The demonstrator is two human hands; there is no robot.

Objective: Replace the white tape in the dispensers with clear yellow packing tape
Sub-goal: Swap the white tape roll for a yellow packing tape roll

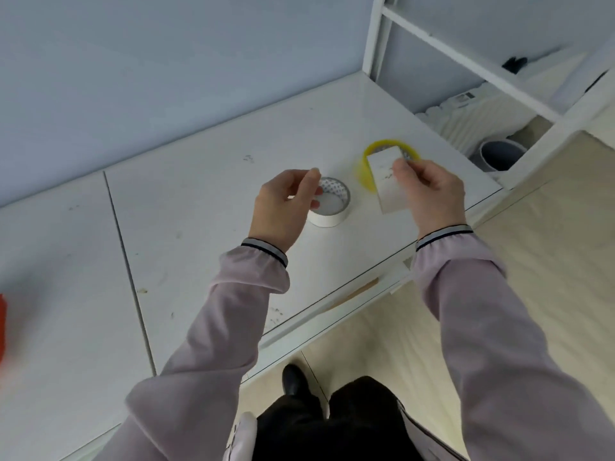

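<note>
White strip in right grip; left loosely curled (empty), beside white roll.

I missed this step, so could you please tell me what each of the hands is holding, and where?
The right hand pinches a white strip near its upper edge. The left hand holds nothing visible.

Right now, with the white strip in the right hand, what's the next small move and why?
Probably set the white strip aside and take the yellow tape roll behind it. The right hand pinches only that strip, the left hand hovers half-open by the white tape roll on the white table, and no dispenser is clearly in view.
</note>
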